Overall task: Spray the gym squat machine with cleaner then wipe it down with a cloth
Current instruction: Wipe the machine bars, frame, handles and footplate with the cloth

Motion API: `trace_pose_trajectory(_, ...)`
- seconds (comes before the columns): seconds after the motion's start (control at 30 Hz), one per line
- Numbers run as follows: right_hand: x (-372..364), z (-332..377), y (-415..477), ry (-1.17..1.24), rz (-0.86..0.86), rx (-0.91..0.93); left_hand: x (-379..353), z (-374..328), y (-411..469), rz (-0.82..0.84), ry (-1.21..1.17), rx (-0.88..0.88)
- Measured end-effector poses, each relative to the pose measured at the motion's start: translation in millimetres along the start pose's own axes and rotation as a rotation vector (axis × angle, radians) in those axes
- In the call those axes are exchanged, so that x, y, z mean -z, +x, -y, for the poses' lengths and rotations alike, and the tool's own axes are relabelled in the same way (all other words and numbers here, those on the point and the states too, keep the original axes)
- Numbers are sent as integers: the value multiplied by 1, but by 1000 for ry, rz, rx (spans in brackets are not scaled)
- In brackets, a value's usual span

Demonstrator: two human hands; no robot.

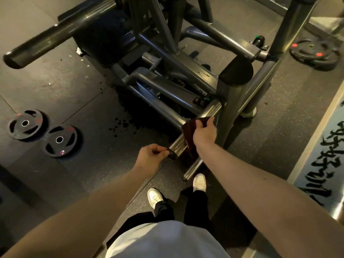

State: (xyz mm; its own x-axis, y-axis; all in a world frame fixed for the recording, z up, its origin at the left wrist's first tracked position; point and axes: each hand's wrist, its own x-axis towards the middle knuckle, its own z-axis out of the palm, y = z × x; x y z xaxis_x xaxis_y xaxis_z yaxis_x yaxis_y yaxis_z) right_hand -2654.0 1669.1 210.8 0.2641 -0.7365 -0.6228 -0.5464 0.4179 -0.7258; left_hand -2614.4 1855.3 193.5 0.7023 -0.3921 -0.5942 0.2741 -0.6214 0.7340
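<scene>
Right hand (203,134): you've got it curled over the dark brown cloth (187,135), thumb and fingers clamping the fabric onto the chrome weight sleeve (210,110). That hold lets the rub carry pressure round the tube.
Cloth: it's draped across the sleeve about midway along, one tail hanging down the near side. It wraps the curve instead of lying flat, which suits a round bar.
Left hand (150,155): fingers bent, pinching at the black end cap (172,155) on the sleeve's free end. It looks like a steadying hold, though I can't tell whether a corner of cloth is in that pinch too.
Squat machine (232,94): the grey frame stands right in front of you, the sleeve jutting from its upright toward your feet. A thinner chrome peg (193,168) pokes out just below.
Cleaner: no spray bottle in view. Both hands are taken, so I judge you're in the wiping step.
Stage: one sleeve is under the cloth. By my reckoning the frame, the pads and the long bar are left.
Floor: two weight plates (59,140) lie to your left, well apart from the work.
Watch: dark debris (122,125) sits on the mat beside the base.
</scene>
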Motion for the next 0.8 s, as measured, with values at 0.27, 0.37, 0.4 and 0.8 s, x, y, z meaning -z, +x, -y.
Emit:
trace_pose_trajectory(0.27,-1,-51,-60,-50,110,-29,-2,2,-12,-14,-63,-41)
trace_pose_trajectory(0.37,18,-56,-71,-144,133,12,8,-4,-26,-15,-78,-85)
trace_pose_trajectory(0.4,24,-53,-72,-155,129,42,12,-7,-31,-24,-66,-124)
trace_pose_trajectory(0.8,46,-5,-69,310,636,-201,-1,-43,-19,-32,104,-303)
